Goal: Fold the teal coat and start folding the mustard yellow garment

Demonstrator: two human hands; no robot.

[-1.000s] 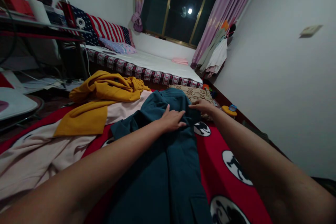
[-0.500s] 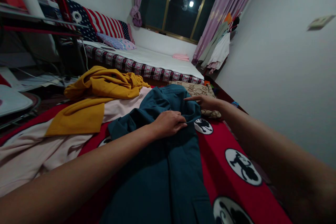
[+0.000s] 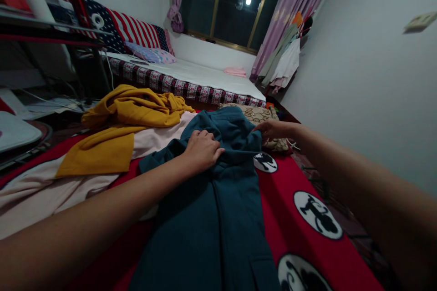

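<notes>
A dark teal garment (image 3: 191, 232) stretches away from me, with a long seam down its middle and a pocket flap low on the right. Its far part is bunched and wrinkled. My left hand (image 3: 203, 150) rests palm down on that bunched part, thumb spread from slightly bent fingers. At the garment's right edge, my right hand (image 3: 269, 131) pinches a bit of the cloth between thumb and fingers. Left of the teal garment lies a crumpled mustard-yellow garment (image 3: 136, 107), over a pale pink one (image 3: 78, 195).
Beneath the clothes is a red cover (image 3: 283, 218) with white circles and black figures. A tan patterned pillow or cloth (image 3: 252, 111) lies beyond my right hand. Farther back stands a bed (image 3: 201, 75); a cluttered desk (image 3: 51, 38) is at left, a wall (image 3: 368, 100) at right.
My left hand has shifted left and slightly away from me over the cloth. My right hand has moved a little right, from a pointing finger to pinching the garment's edge, which is drawn out rightward.
</notes>
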